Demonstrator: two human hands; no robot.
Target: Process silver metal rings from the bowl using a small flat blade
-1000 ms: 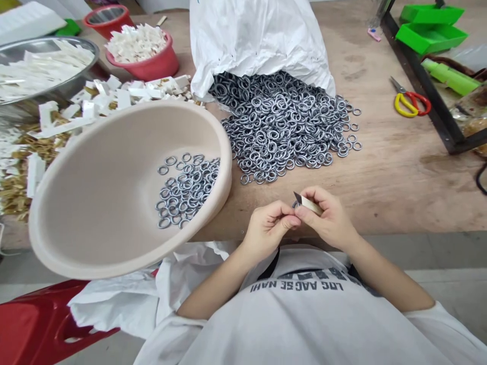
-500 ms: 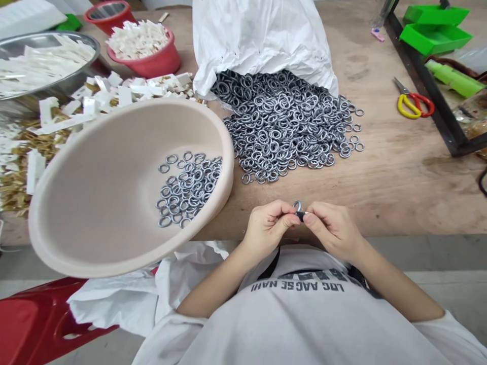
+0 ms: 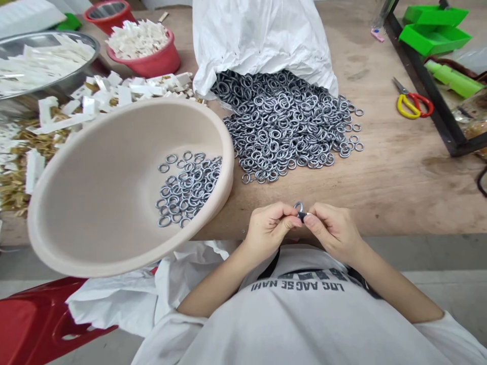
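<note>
A shiny grey ring (image 3: 299, 206) stands up between my two hands at the table's front edge. The thumb and forefinger of my left hand (image 3: 266, 225) are closed in a pinch on it. Facing it, my right hand (image 3: 335, 230) is also closed, its thumb pressed against a small black piece (image 3: 302, 216) at the ring's lower side. Fingers cover most of that piece, so its kind is unclear. Many like rings lie in a heap (image 3: 281, 132) in front of my hands, spilling from a white sack (image 3: 262, 35).
Left of my hands, a large beige basin (image 3: 95, 187) holds more rings and overhangs the table edge. White and tan plastic pieces (image 3: 87, 106) lie behind it, near red bowls (image 3: 173, 56) and a metal bowl (image 3: 97, 48). Scissors (image 3: 414, 104) lie by a dark frame (image 3: 426, 81) at right.
My hands stay pinched together and have shifted only very slightly right with the ring and black piece. The basin, heap and sack look the same.
</note>
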